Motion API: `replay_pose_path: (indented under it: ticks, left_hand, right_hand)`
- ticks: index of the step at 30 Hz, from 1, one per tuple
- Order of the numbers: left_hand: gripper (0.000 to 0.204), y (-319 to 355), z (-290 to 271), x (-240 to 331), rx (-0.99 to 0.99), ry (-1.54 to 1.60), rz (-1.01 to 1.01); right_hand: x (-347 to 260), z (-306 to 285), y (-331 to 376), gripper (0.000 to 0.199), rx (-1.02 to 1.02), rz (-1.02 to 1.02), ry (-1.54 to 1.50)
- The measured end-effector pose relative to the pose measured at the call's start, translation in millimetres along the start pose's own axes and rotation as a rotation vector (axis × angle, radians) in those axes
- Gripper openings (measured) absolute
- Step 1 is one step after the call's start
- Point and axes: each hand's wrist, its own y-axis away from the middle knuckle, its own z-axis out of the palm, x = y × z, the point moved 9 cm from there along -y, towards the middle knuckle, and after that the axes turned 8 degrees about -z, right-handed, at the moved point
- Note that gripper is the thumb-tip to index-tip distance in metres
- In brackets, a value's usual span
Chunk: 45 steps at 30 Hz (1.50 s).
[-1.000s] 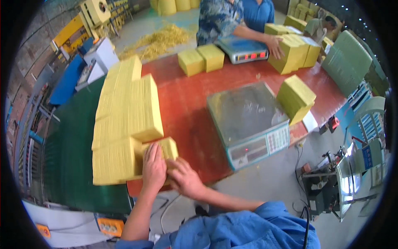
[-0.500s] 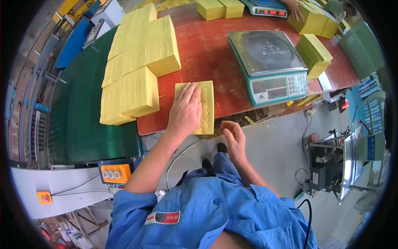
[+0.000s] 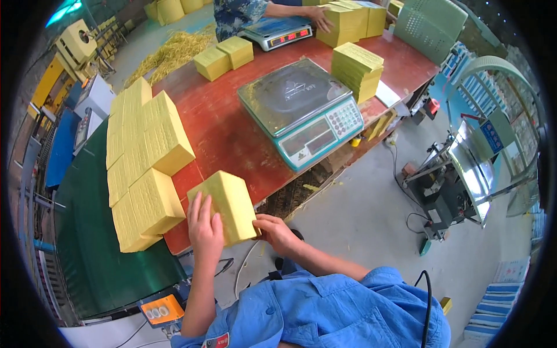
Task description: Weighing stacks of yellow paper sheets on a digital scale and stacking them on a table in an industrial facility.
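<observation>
A thick block of stacked yellow paper is tilted up at the near edge of the red table, between my two hands. My left hand presses against its left face, with fingers extended and thumb along it. At the lower right corner, my right hand grips the block with bent fingers; its fingertips are partly hidden. Left of my hands stand several more yellow paper blocks, packed together on the table's left side and the green surface. A teal-edged scale with a bare dark pan lies farther right.
Beyond the scale stands another paper stack. Across the red table, a co-worker's hand touches yellow blocks beside a second scale. A green conveyor-like surface runs along the left, near an orange switch box.
The block has been tilted up from lying flat under my left hand. My right hand has moved in and taken its corner. The view has turned rightward.
</observation>
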Motion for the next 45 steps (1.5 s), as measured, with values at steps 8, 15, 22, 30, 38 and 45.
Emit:
replay_pose_path:
  ticks: [8,15,22,30,38,45]
  left_hand:
    - [0.046,-22,-16,20,0.037,0.908,-0.287]
    - [0.044,-98,88,59,0.052,1.59,-0.527]
    - [0.046,-223,173,173,0.006,1.757,-0.522]
    - [0.05,-258,264,204,-0.172,2.168,-0.798]
    - [0.041,-152,203,214,-0.845,1.958,-0.992]
    - [0.033,-246,75,265,0.245,0.071,0.323]
  right_hand:
    - [-144,34,21,0.042,-0.182,-0.271,0.433]
    - [-316,28,5,0.041,-0.237,-0.934,0.667]
    - [-446,-3,-58,0.039,-0.092,-1.134,1.051]
    - [-480,4,-142,0.037,-0.187,-1.182,1.543]
    - [-454,14,-125,0.039,-0.443,-1.184,1.657]
    - [-469,37,-165,0.027,-0.427,-1.033,1.75]
